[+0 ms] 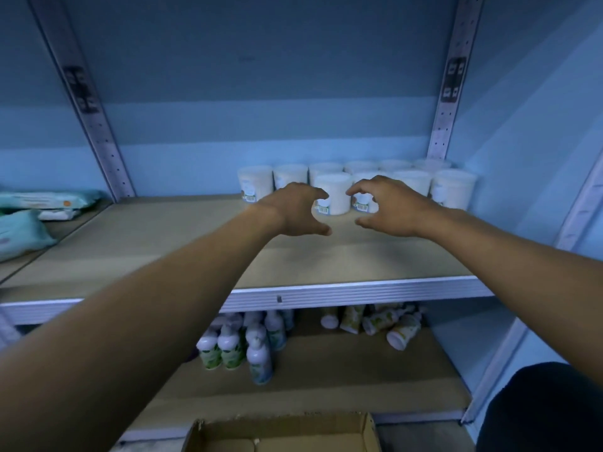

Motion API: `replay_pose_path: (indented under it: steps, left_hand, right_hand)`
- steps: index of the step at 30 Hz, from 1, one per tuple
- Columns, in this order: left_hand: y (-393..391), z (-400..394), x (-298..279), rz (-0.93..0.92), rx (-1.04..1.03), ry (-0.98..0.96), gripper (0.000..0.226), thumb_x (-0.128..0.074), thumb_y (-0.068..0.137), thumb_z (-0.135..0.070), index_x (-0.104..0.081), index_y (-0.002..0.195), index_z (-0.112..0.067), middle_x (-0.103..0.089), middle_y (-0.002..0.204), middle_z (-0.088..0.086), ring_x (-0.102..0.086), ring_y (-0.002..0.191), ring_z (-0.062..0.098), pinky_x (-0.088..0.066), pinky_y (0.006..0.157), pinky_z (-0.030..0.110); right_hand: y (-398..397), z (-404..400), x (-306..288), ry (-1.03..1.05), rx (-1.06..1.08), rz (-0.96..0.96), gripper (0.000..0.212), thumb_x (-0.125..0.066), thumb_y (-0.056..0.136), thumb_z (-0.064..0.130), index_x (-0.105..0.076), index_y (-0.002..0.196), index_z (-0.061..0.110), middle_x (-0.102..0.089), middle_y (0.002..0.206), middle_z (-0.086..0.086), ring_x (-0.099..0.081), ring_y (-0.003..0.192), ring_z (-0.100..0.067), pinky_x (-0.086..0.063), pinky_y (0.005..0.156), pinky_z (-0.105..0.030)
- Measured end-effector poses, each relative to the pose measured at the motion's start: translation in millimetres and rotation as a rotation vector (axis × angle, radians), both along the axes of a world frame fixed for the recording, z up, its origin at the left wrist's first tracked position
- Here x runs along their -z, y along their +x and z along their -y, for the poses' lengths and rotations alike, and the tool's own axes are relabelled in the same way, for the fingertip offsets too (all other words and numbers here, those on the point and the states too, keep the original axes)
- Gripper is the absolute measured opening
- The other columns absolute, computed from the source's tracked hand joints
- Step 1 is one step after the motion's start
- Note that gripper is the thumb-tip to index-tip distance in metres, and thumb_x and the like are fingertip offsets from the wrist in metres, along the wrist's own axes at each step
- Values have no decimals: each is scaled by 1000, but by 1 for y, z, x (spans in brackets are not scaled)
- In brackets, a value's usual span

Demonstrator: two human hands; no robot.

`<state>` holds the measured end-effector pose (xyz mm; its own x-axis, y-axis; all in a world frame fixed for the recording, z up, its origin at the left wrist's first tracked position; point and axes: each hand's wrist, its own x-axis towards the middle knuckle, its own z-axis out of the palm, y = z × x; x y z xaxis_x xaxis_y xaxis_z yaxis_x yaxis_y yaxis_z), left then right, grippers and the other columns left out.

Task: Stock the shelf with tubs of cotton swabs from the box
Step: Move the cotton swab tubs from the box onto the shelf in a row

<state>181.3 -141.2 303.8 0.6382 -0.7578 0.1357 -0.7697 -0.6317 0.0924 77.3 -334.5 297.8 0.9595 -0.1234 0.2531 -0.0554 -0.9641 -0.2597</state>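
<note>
Several white tubs of cotton swabs [452, 187] stand in two rows at the back right of the upper shelf [359, 293]. One front-row tub [336, 194] sits between my two hands. My left hand [298, 212] is just left of it, fingers and thumb spread in a curve, not touching it. My right hand [385, 207] mirrors it on the right, in front of another tub [362, 200], holding nothing. The cardboard box [284, 433] lies open at the bottom edge of the view.
Teal wipe packs [23, 233] lie on the neighbouring shelf at far left. Small bottles [235, 347] stand and lie on the lower shelf. Perforated metal uprights [445, 109] frame the bay. A dark shape [548, 409] fills the bottom right corner.
</note>
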Motion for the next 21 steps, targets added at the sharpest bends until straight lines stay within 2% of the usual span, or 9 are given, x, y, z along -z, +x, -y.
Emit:
replay_pose_path:
  steps: [3, 5, 9, 12, 16, 19, 21]
  left_hand:
    - [-23, -26, 1, -11, 5, -18, 81, -70, 83, -55, -38, 151, -26, -41, 153, -1, -35, 142, 19, -31, 112, 34]
    - [-38, -47, 5, -23, 6, -42, 79, -71, 82, -56, -41, 149, -26, -45, 149, 0, -39, 138, 18, -34, 111, 33]
    - [-68, -89, 19, -49, 10, -39, 69, -74, 80, -52, -51, 140, -25, -53, 130, 1, -51, 117, 16, -41, 101, 31]
    - [-86, -121, 35, -83, -14, -19, 62, -75, 80, -50, -56, 134, -26, -55, 124, -1, -52, 103, 12, -44, 95, 29]
    - [-101, -160, 63, -111, -35, -25, 58, -77, 79, -49, -60, 127, -23, -58, 120, 2, -56, 110, 18, -43, 94, 28]
    - [-110, -181, 83, -159, -56, 14, 60, -74, 79, -51, -59, 130, -23, -58, 120, 2, -56, 108, 19, -47, 96, 37]
    - [-112, -192, 95, -187, -74, 64, 66, -73, 78, -54, -57, 134, -23, -59, 123, 2, -55, 112, 19, -48, 96, 40]
  right_hand:
    - [-17, -25, 5, 50, -45, -7, 54, -77, 83, 36, -56, 132, 37, -55, 131, 4, -57, 112, -14, -47, 97, -34]
    - [-30, -45, 9, 95, -87, 1, 52, -78, 82, 37, -58, 129, 38, -57, 123, 8, -60, 100, -10, -50, 91, -32]
    - [-52, -85, 22, 123, -149, 6, 50, -79, 81, 40, -60, 128, 37, -59, 115, 12, -62, 91, -9, -51, 82, -28]
    - [-67, -112, 34, 171, -200, -5, 49, -80, 81, 34, -63, 126, 34, -61, 113, 12, -66, 83, -5, -53, 80, -26]
    - [-79, -142, 58, 179, -263, -23, 49, -82, 78, 31, -65, 124, 30, -66, 113, 10, -60, 85, -3, -51, 85, -27]
    - [-83, -159, 78, 185, -292, -85, 51, -81, 80, 31, -63, 128, 30, -65, 117, 9, -62, 93, -8, -45, 77, -21]
    - [-83, -170, 93, 161, -309, -135, 53, -81, 80, 34, -61, 129, 30, -63, 119, 7, -60, 96, -10, -48, 80, -24]
